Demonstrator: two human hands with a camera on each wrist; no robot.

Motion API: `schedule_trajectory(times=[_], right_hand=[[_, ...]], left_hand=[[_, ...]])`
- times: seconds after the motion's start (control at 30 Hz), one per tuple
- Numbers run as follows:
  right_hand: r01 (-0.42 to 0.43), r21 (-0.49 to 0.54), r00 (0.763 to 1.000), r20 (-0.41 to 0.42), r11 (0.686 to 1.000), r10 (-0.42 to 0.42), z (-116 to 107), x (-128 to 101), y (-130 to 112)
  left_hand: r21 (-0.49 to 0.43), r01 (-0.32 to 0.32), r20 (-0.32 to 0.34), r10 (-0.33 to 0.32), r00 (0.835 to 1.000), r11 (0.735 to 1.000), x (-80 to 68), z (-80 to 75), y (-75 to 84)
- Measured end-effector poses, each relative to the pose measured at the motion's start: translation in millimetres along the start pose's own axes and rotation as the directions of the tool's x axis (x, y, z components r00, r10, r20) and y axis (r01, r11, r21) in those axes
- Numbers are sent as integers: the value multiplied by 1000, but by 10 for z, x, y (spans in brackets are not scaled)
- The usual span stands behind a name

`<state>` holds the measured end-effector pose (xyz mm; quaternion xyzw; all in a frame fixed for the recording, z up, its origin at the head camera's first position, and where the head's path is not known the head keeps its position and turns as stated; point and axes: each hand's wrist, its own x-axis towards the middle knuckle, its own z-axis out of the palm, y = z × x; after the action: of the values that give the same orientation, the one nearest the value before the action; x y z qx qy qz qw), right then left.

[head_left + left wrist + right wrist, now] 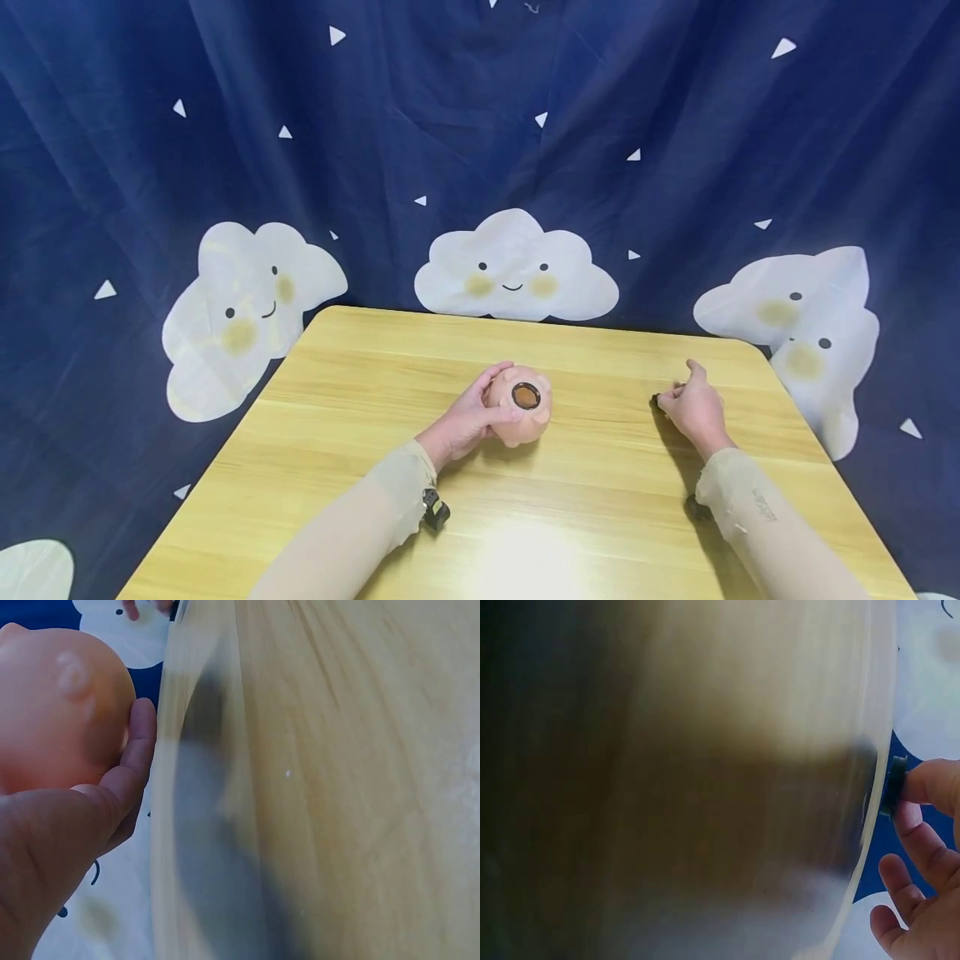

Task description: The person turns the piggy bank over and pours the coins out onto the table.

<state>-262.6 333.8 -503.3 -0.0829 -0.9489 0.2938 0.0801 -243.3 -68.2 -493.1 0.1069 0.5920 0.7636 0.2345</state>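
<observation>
My left hand [471, 418] grips a peach-coloured rubber toy [525, 410] near the middle of the wooden table [592, 500]. The toy is turned so that a round dark-rimmed hole [526, 396] faces me. In the left wrist view the thumb [136, 746] presses on the toy's [52, 705] smooth side, which bears a small bump. To the right, my right hand [693, 410] rests on the table with curled fingers. Their tips hold a small black cap [656, 402]. In the right wrist view one fingertip [930, 786] touches the cap [894, 784].
A dark blue curtain [480, 125] printed with smiling white clouds hangs close behind the table. Light sleeves cover both forearms, and a small black camera unit [437, 510] sits at the left wrist. The tabletop [360, 787] is blurred in both wrist views.
</observation>
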Motion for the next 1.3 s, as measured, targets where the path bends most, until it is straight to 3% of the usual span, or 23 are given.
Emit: schedule_trajectory(times=[0.4,1.0,1.3], right_hand=[[-22,163,991,137,986,-1,-61,20,-49],[-28,209,988,156,977,-5,-67,2,-147],[-14,298,977,208,955,-51,12,-34,-366]], left_hand=[[6,13,-8,-13,1000,1000,7,-11,10],[16,16,-11,-16,1000,1000,-2,-7,28],[33,14,-15,-14,1000,999,0,-13,29]])
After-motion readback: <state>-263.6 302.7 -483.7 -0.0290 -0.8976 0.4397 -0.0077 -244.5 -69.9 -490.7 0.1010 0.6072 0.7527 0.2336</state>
